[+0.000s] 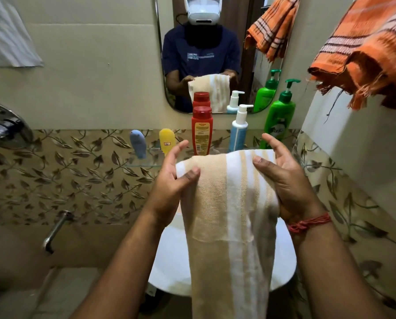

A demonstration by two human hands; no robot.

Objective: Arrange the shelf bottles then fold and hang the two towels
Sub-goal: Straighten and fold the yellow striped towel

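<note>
Two hands, left hand (172, 178) and right hand (284, 178), pinch the top fold of the beige-and-white striped cotton towel (229, 215), its long axis hanging straight down over the white basin (169, 256).

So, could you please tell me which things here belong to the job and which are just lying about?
Job: beige-and-white striped towel held by left hand and right hand; orange checked towel; red bottle, green pump bottle.
Lying about: white basin, chrome tap, mirror.
</note>
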